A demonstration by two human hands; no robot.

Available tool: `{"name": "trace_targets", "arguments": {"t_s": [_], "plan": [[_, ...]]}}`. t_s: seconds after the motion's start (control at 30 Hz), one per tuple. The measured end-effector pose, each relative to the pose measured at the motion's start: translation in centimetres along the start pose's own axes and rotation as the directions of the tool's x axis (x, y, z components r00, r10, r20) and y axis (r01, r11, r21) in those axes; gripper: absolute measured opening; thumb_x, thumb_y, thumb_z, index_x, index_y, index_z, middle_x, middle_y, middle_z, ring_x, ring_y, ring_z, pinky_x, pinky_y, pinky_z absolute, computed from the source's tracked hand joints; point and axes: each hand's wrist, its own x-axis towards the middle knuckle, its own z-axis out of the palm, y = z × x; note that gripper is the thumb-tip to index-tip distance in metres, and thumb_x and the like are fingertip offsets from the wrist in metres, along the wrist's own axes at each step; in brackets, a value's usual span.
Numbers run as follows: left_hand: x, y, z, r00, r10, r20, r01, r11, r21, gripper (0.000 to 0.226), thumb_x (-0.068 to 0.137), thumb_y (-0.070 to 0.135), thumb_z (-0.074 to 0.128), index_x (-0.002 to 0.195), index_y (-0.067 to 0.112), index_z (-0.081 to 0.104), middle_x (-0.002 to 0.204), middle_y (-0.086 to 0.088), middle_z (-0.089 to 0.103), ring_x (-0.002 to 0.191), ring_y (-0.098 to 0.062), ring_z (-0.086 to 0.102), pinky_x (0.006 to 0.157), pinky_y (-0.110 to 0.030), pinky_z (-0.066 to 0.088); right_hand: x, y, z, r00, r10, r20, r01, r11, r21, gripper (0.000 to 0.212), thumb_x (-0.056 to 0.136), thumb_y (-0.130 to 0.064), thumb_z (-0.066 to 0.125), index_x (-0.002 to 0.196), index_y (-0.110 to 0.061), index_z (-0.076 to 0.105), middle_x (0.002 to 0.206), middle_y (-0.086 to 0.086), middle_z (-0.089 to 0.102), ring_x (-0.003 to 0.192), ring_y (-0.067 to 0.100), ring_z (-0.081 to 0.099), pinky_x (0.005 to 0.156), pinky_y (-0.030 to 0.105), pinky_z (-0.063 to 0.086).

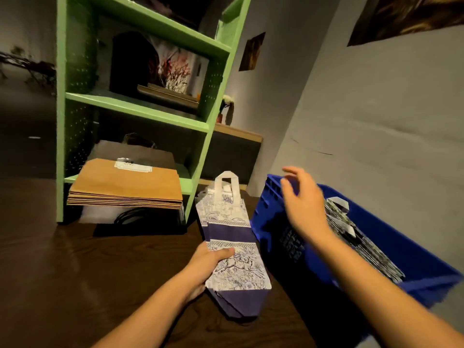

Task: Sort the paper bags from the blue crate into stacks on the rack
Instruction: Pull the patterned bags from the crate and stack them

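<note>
Where the left hand [207, 264] closes around them, several flat printed paper bags [232, 247] are held as one bundle, thumb across the front face and fingers [195, 292] wrapped behind. These bags show a blue-and-white drawn pattern with dark purple bands, and their white handles [227, 188] point away from the person, toward the rack. The folded bottoms of the bundle sit low over the dark wooden bench [62, 267]; whether they touch it cannot be told.

To the right, the right hand [302, 200] hovers over the near-left part of the blue crate [411, 262], fingers spread and holding nothing, slightly blurred. Inside the crate, more patterned bags [351, 227] lie leaning in a row along its far wall.

To the left stands the green rack [140, 106]. On its lowest shelf rests a neat stack of flat brown paper bags [125, 184], the top one carrying a small white label; the stack overhangs the front edge of the shelf. Behind it lies a greyer bag [140, 153] with dark handles. A framed floral picture [175, 71] occupies the middle shelf.
</note>
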Motion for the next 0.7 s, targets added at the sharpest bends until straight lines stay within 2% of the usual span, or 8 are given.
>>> {"name": "trace_targets", "arguments": {"t_s": [0.1, 0.17, 0.2, 0.3, 0.43, 0.53, 0.63, 0.7], "plan": [[0.5, -0.1, 0.1, 0.996, -0.075, -0.037, 0.073, 0.995, -0.072, 0.031, 0.096, 0.007, 0.065, 0.127, 0.004, 0.068, 0.113, -0.014, 0.079, 0.107, -0.033, 0.075, 0.101, -0.049, 0.057, 5.1, 3.9, -3.5, 0.989, 0.142, -0.035, -0.145, 0.984, -0.104, 0.022, 0.1, -0.018, 0.05, 0.112, -0.019, 0.069, 0.106, 0.002, 0.072, 0.094, 0.018, 0.065, 0.08, 0.03, 0.046], [0.9, -0.2, 0.0, 0.99, -0.136, -0.038, 0.13, 0.982, -0.138, 0.037, 0.093, 0.009, 0.059, 0.128, -0.003, 0.063, 0.116, -0.023, 0.076, 0.108, -0.04, 0.073, 0.1, -0.054, 0.057, 6.2, 7.5, -4.9, 0.965, 0.235, 0.119, -0.168, 0.896, -0.411, 0.02, 0.099, -0.023, 0.05, 0.101, -0.017, 0.069, 0.102, 0.009, 0.074, 0.084, 0.026, 0.063, 0.075, 0.031, 0.047], [1.0, -0.2, -0.1, 0.988, -0.153, -0.024, 0.148, 0.977, -0.153, 0.037, 0.093, 0.009, 0.055, 0.127, -0.003, 0.062, 0.115, -0.024, 0.075, 0.106, -0.041, 0.073, 0.097, -0.054, 0.058, 6.2, 9.1, -5.5, 0.933, 0.292, 0.209, -0.11, 0.786, -0.608, 0.02, 0.099, -0.026, 0.048, 0.101, -0.017, 0.067, 0.104, 0.011, 0.073, 0.083, 0.029, 0.063, 0.074, 0.033, 0.05], [0.9, -0.1, 0.1, 0.99, -0.143, 0.019, 0.144, 0.981, -0.131, 0.03, 0.098, 0.0, 0.046, 0.121, 0.0, 0.065, 0.107, -0.018, 0.078, 0.097, -0.034, 0.076, 0.082, -0.04, 0.063, 4.4, 13.4, -6.5, 0.786, 0.491, 0.376, 0.145, 0.444, -0.884, 0.031, 0.096, -0.027, 0.046, 0.124, -0.021, 0.06, 0.125, 0.005, 0.065, 0.1, 0.027, 0.064, 0.082, 0.036, 0.055], [1.0, 0.2, 0.6, 0.994, -0.104, 0.041, 0.107, 0.989, -0.104, 0.037, 0.1, -0.007, 0.042, 0.128, 0.005, 0.065, 0.117, -0.016, 0.077, 0.109, -0.033, 0.074, 0.093, -0.043, 0.06, 2.7, 17.6, -6.2, 0.538, 0.745, 0.394, 0.062, 0.431, -0.9, 0.043, 0.089, -0.036, 0.055, 0.124, -0.013, 0.066, 0.13, 0.007, 0.066, 0.112, 0.024, 0.062, 0.1, 0.034, 0.05], [1.3, 0.2, 0.4, 0.995, -0.1, -0.005, 0.098, 0.989, -0.107, 0.037, 0.101, -0.007, 0.043, 0.125, 0.013, 0.063, 0.114, -0.012, 0.079, 0.106, -0.031, 0.075, 0.087, -0.041, 0.062, 3.0, 16.8, -6.2, 0.581, 0.734, 0.353, -0.011, 0.44, -0.898, 0.036, 0.094, -0.036, 0.054, 0.125, -0.02, 0.063, 0.13, 0.005, 0.064, 0.114, 0.024, 0.061, 0.101, 0.036, 0.05], [1.1, 0.2, 0.5, 0.995, -0.096, -0.015, 0.094, 0.991, -0.097, 0.039, 0.101, -0.007, 0.045, 0.129, 0.015, 0.06, 0.117, -0.013, 0.078, 0.109, -0.032, 0.074, 0.091, -0.044, 0.061, 2.8, 16.6, -6.1, 0.683, 0.65, 0.332, 0.068, 0.397, -0.915, 0.034, 0.098, -0.029, 0.048, 0.128, -0.021, 0.062, 0.124, 0.003, 0.066, 0.106, 0.022, 0.063, 0.093, 0.038, 0.055], [0.8, 0.0, 0.6, 0.995, -0.101, -0.018, 0.099, 0.99, -0.098, 0.039, 0.102, -0.007, 0.045, 0.13, 0.015, 0.06, 0.119, -0.014, 0.077, 0.11, -0.032, 0.074, 0.09, -0.044, 0.061, 3.3, 17.1, -6.4, 0.683, 0.636, 0.359, 0.139, 0.369, -0.919, 0.034, 0.099, -0.028, 0.047, 0.128, -0.022, 0.062, 0.119, 0.001, 0.066, 0.101, 0.021, 0.063, 0.089, 0.037, 0.056]]}}
